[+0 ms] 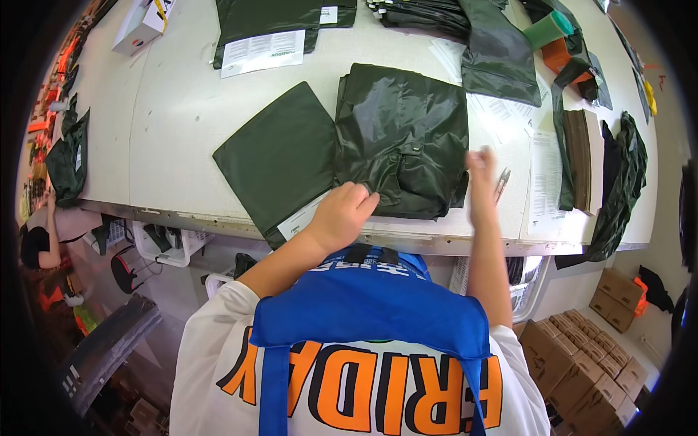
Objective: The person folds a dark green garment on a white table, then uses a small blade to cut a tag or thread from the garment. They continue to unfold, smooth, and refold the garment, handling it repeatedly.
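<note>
In front of me on the table lies a folded dark green garment (411,131) of shiny fabric, with a flap and a small tab at its middle. My left hand (343,212) is at its near left corner, fingers curled in and closed on the fabric edge. Along the garment's right side is my right hand (480,174), smeared by motion, so its fingers cannot be made out. A flat dark green pouch (280,149) lies turned at an angle just left of the garment. From its near corner a white printed label (302,216) shows beside my left wrist.
Dark green packs (269,25) with a printed sheet (263,53) lie at the far side. To the right are a slim metal tool (502,184), paper sheets (545,174), brown cardboard (582,160) and a green cylinder (548,30). White baskets (171,243) stand under the table edge; another person (54,232) is far left.
</note>
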A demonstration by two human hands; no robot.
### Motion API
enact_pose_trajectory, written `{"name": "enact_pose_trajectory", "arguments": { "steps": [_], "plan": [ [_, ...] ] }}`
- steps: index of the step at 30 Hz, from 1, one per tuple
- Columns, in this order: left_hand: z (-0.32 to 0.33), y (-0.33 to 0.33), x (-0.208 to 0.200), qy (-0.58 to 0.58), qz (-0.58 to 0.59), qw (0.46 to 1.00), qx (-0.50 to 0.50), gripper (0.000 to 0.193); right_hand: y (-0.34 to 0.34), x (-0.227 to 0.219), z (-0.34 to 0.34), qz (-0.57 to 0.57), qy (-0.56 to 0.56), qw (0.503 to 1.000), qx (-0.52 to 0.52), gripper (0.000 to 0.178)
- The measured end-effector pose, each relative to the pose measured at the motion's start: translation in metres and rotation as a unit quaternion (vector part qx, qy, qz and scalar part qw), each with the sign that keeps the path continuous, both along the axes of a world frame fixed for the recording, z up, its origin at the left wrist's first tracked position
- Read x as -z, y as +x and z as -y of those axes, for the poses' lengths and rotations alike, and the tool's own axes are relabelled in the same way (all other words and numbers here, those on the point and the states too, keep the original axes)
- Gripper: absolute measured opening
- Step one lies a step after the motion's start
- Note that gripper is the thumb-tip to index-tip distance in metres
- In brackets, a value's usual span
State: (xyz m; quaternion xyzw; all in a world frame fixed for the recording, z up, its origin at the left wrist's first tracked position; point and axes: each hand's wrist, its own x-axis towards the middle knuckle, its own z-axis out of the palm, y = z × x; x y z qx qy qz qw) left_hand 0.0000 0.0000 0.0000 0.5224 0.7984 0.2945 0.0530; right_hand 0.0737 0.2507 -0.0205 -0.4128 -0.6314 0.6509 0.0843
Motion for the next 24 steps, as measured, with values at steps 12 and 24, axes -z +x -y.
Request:
{"name": "enact_pose_trajectory", "arguments": {
  "steps": [12,24],
  "plan": [
    [-0.021,-0.025,0.050,0.082,0.147,0.897,-0.410,0.044,0.001,0.008,-0.008,0.191,0.161,0.967,-0.045,0.082],
    [-0.009,-0.037,-0.033,0.178,0.864,0.454,-0.126,0.050,-0.002,-0.046,-0.041,-0.053,-0.230,0.950,-0.203,0.072]
  ]
}}
